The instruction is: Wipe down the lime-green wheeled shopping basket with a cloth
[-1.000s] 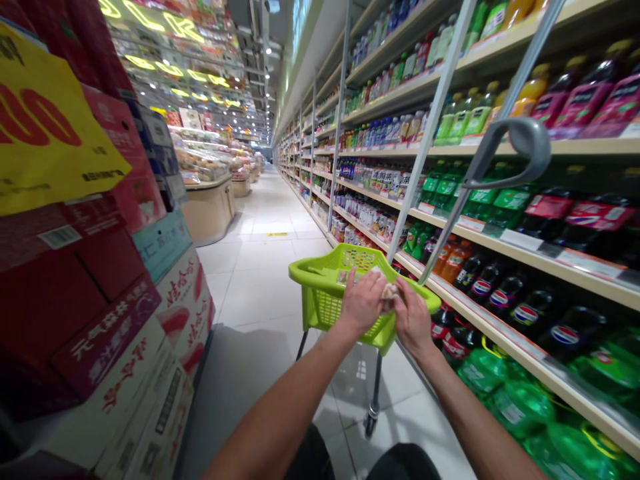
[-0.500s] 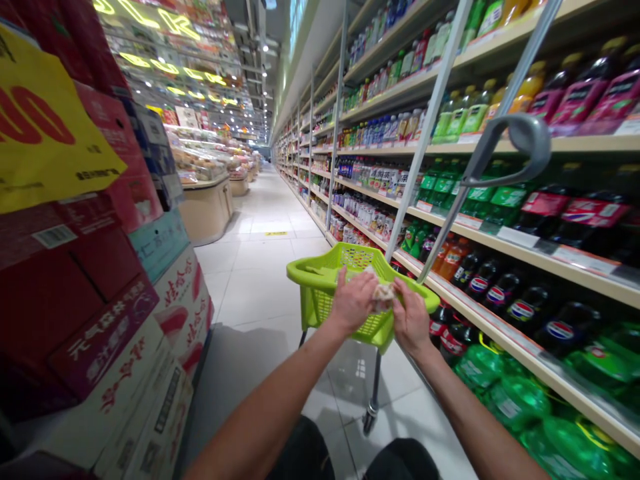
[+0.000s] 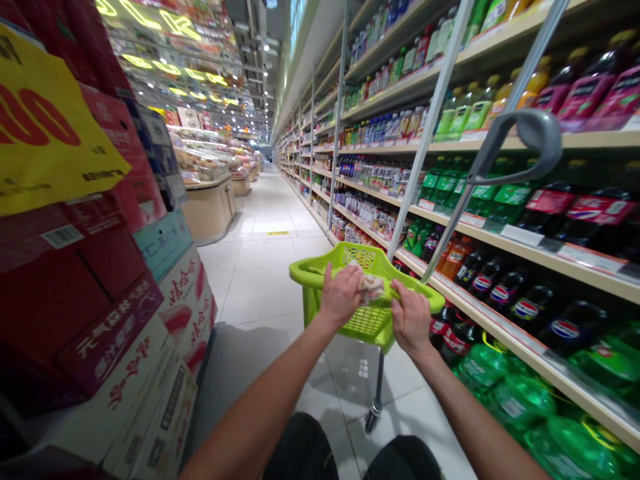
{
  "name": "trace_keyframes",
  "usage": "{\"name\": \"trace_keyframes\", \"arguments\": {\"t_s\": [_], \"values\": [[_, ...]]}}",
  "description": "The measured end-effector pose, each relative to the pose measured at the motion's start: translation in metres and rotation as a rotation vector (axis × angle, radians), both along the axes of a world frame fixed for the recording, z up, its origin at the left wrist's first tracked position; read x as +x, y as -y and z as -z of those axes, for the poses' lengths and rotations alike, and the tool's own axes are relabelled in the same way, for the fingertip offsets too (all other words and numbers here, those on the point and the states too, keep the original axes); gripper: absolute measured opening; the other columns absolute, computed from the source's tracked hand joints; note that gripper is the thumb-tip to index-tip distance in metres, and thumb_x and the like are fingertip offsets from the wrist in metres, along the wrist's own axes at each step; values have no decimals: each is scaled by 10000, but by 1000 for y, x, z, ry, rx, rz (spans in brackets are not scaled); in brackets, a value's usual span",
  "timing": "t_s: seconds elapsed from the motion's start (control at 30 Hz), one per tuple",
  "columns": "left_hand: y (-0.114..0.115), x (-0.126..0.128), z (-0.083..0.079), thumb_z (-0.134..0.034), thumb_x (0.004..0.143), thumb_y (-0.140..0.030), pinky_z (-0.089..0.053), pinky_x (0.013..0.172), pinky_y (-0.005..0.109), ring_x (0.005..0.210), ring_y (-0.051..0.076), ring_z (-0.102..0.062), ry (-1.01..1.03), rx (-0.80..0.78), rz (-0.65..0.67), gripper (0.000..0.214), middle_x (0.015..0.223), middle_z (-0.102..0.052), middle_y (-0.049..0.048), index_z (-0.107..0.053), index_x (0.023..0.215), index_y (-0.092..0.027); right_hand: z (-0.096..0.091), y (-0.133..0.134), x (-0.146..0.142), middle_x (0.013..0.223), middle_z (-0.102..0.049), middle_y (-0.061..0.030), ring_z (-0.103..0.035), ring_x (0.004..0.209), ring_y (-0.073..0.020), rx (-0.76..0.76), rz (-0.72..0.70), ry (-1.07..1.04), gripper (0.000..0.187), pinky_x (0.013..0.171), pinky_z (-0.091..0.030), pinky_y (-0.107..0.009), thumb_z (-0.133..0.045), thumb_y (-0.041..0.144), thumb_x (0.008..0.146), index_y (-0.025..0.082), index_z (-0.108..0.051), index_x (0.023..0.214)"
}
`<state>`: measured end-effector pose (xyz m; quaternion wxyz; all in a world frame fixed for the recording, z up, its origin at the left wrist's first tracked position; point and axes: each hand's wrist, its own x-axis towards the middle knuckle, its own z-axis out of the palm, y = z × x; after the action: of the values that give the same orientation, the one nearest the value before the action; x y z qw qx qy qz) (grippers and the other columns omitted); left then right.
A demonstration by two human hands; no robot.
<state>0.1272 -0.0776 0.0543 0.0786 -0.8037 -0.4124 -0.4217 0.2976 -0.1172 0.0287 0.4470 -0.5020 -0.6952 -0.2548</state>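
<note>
A lime-green shopping basket cart (image 3: 306, 275) stands in front of me on grey legs with a caster. Its grey handle (image 3: 543, 143) rises to the right. My left hand (image 3: 341, 293) is closed on a crumpled whitish cloth (image 3: 371, 287) with pinkish-brown marks, pressed against the basket's near rim. To the right of the cloth, my right hand (image 3: 413, 317) grips the same rim, thumb on top and fingers curled under. The cloth's part inside my left hand is hidden.
Shelves of drink bottles (image 3: 520, 307) run along the right, close to the cart. Stacked cartons (image 3: 110, 347) with a yellow price sign (image 3: 55, 127) stand on the left. Between them a tiled aisle (image 3: 265, 267) leads past a rounded food counter (image 3: 210, 207).
My left hand has slid slightly left along the rim with the cloth, away from my right hand. The right hand now holds the rim, apart from the cloth.
</note>
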Motion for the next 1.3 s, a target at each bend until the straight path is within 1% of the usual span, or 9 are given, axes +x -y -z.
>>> {"name": "trace_keyframes", "arguments": {"t_s": [0.13,0.23,0.4,0.6,0.67,0.83,0.97,1.1,1.3], "values": [[10,30,-3,-535,762,-399,-107,1063,508,1131,200,-479,-35,11,104,345,1198,-563,58,-531,1064,-233,0,2,7,987,-621,-83,-554,873,-207,-8,-25,27,356,772,-389,-353,-342,257,864,182,-466,1189],[3,5,-4,-520,782,-343,-99,1061,513,1091,193,-512,-17,-32,81,295,1166,-588,37,-535,1061,-249,-1,4,14,1002,-619,-86,-551,879,-205,-4,-58,17,361,789,-395,-358,-343,244,862,177,-449,1200],[-9,-32,-7,-468,805,-287,-160,1026,544,1003,221,-561,128,-130,-197,211,1063,-638,62,-576,968,-211,-2,2,10,994,-626,-73,-548,859,-202,-6,-59,-49,375,790,-395,-361,-341,249,858,186,-429,1217],[15,33,-5,-498,790,-267,-148,1051,494,1131,190,-478,-55,-1,90,265,1183,-575,41,-528,1052,-234,-2,4,5,977,-623,-92,-551,853,-206,12,-29,-33,365,779,-383,-362,-331,248,861,157,-466,1188],[17,38,-3,-484,800,-269,-129,1057,494,1126,185,-482,-76,23,132,283,1184,-574,40,-514,1080,-239,-1,6,9,1003,-619,-92,-552,865,-202,7,-48,-11,362,802,-378,-365,-341,241,858,162,-463,1191],[-4,-25,-5,-449,810,-286,-119,1045,537,1022,210,-550,14,-68,-55,251,1120,-611,60,-545,1036,-229,1,6,15,992,-638,-61,-557,876,-199,-12,-61,-76,373,837,-363,-381,-341,239,857,202,-432,1217],[-19,-67,-14,-407,810,-326,-154,1020,556,835,207,-596,-25,-202,-180,211,865,-667,28,-583,831,-212,2,4,11,989,-638,-68,-560,869,-201,-15,-48,-85,369,825,-350,-380,-355,282,848,198,-455,1193],[-15,-63,-20,-401,806,-336,-181,1011,541,782,192,-584,-99,-203,-158,214,775,-645,7,-564,759,-205,4,-2,19,1019,-623,-84,-554,914,-206,-16,-37,2,366,825,-329,-369,-351,326,838,177,-498,1139],[11,-26,-14,-469,791,-293,-172,1025,529,830,195,-580,-118,-128,-120,131,832,-645,22,-562,822,-207,5,-26,65,1009,-635,-69,-541,960,-211,-102,41,32,351,892,-276,-424,-317,316,841,187,-551,1068]]}}
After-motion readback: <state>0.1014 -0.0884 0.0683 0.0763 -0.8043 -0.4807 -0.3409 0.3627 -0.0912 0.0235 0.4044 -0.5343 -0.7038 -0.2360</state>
